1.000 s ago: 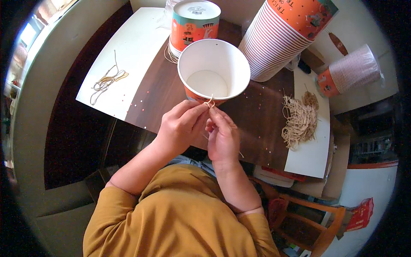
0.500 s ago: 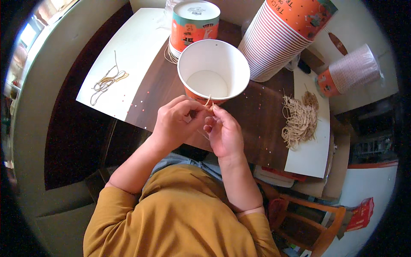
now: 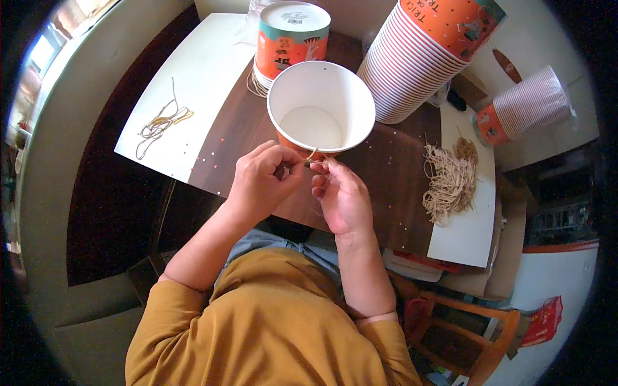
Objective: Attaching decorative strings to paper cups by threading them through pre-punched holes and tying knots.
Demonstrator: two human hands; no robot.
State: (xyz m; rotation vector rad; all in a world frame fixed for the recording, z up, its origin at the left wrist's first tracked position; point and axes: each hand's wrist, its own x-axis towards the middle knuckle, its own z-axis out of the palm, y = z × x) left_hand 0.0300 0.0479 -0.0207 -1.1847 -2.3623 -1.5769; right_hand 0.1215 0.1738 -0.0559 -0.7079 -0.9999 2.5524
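Note:
A large white-lined paper bucket (image 3: 351, 106) with an orange outside stands in front of me, its mouth tipped toward me. At its near rim a thin tan cord (image 3: 313, 154) comes out of the wall. My left hand (image 3: 267, 177) pinches this cord between thumb and forefinger, just below the rim. Close on its right, my right hand (image 3: 343, 196) holds the cord with thumb and fingertips, the other fingers curled. The knot or loop between the fingertips is too small to make out.
Behind the bucket stands an upturned orange and green bucket (image 3: 293, 45). A tall leaning stack of buckets (image 3: 418, 71) rises at the back right. Tan cords (image 3: 447, 183) lie heaped on the right, a few loose ones (image 3: 164, 122) on the left. A wooden chair (image 3: 473, 328) is at lower right.
My right hand has shifted slightly right and its fingers have moved a little off the left fingertips. My left hand keeps its pinch by the rim. The bucket has barely moved.

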